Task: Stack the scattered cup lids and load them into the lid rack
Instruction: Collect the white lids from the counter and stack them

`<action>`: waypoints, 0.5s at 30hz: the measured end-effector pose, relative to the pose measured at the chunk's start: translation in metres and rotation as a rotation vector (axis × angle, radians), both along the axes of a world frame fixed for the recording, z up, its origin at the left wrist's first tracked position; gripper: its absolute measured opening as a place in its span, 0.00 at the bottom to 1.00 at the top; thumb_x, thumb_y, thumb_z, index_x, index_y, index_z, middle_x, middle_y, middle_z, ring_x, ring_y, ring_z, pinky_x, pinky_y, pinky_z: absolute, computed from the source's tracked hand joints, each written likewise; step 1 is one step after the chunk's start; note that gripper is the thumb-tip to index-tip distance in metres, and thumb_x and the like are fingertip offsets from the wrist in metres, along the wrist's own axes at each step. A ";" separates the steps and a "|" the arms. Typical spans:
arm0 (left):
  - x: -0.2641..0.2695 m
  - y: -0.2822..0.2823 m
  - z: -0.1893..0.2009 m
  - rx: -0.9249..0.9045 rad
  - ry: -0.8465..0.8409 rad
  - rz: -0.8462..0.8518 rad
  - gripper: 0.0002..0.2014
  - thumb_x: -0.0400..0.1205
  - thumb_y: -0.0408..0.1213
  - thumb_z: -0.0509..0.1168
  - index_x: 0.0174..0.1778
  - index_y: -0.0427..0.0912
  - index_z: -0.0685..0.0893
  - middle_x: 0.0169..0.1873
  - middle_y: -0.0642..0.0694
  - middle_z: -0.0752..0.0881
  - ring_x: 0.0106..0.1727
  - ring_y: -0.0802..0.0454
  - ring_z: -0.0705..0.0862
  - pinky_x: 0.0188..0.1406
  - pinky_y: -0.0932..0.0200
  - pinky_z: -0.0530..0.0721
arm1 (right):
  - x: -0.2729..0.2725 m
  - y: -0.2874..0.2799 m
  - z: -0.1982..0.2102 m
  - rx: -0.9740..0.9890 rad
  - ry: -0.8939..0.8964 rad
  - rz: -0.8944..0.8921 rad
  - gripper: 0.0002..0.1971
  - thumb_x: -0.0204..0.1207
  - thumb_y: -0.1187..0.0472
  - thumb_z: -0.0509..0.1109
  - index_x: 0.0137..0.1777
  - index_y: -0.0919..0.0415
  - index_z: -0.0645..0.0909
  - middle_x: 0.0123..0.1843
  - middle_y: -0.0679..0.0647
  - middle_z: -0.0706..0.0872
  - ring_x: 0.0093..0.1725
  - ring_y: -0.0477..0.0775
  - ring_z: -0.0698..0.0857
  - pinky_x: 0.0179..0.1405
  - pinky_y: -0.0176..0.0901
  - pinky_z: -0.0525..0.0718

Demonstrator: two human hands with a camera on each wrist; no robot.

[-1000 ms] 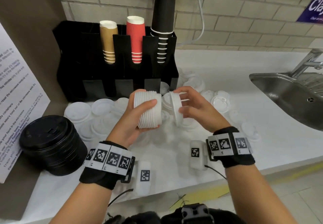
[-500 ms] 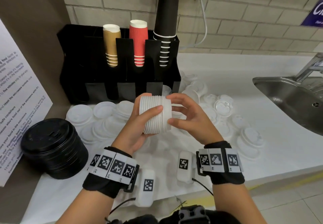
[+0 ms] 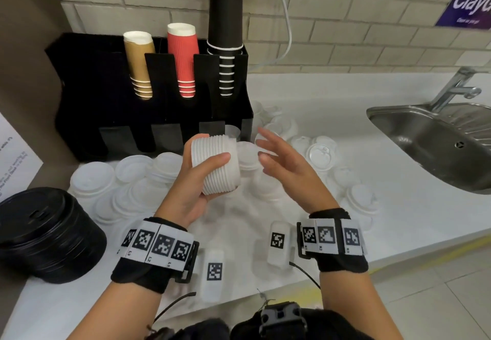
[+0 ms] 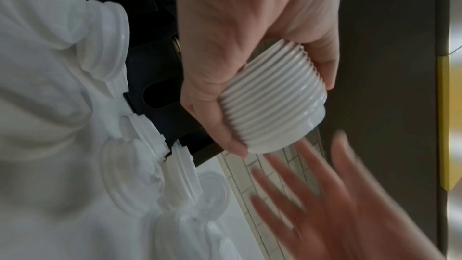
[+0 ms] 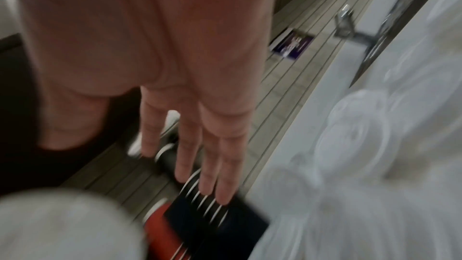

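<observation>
A nested stack of white lids (image 3: 215,165) is held on its side above the counter (image 3: 398,207), just in front of the black rack (image 3: 111,116), by the left hand (image 3: 186,188); its grip is wrapped round the stack, thumb on the near face and fingers behind. Just right of the stack, apart from it, the right hand (image 3: 287,169) is held with its grip spread wide and flat, holding nothing. Loose white lids (image 3: 93,177) are scattered on the counter before and right of the rack, and a stack of black lids (image 3: 45,233) is seen left of the rack's front
</observation>
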State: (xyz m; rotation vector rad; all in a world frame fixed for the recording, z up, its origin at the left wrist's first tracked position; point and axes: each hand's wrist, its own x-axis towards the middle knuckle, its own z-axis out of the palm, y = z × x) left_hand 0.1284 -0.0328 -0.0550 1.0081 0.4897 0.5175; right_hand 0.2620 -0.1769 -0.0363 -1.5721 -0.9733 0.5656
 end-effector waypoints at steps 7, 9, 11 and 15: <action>0.005 0.015 -0.001 -0.037 -0.030 0.085 0.29 0.68 0.41 0.74 0.65 0.60 0.75 0.65 0.48 0.79 0.66 0.42 0.80 0.47 0.39 0.89 | 0.066 -0.084 -0.007 -0.265 -0.177 -0.315 0.16 0.83 0.65 0.62 0.54 0.40 0.84 0.53 0.43 0.87 0.53 0.46 0.86 0.51 0.37 0.84; 0.008 0.016 -0.002 -0.040 -0.037 0.082 0.30 0.68 0.41 0.74 0.65 0.59 0.74 0.66 0.48 0.78 0.66 0.42 0.80 0.45 0.40 0.89 | 0.072 -0.099 -0.013 -0.414 -0.235 -0.324 0.17 0.83 0.66 0.61 0.51 0.41 0.84 0.51 0.43 0.87 0.50 0.45 0.85 0.53 0.38 0.81; 0.011 0.016 -0.001 -0.040 -0.043 0.078 0.30 0.68 0.41 0.74 0.66 0.59 0.74 0.67 0.48 0.78 0.66 0.42 0.80 0.44 0.41 0.89 | 0.072 -0.107 -0.017 -0.538 -0.288 -0.296 0.18 0.82 0.68 0.61 0.50 0.42 0.85 0.50 0.43 0.87 0.48 0.43 0.83 0.52 0.33 0.77; 0.018 0.014 0.000 -0.028 -0.052 0.065 0.30 0.68 0.41 0.74 0.67 0.59 0.74 0.68 0.47 0.77 0.67 0.42 0.79 0.42 0.43 0.89 | 0.065 -0.111 -0.024 -0.730 -0.356 -0.223 0.15 0.81 0.67 0.64 0.52 0.48 0.88 0.52 0.40 0.85 0.52 0.40 0.81 0.45 0.19 0.72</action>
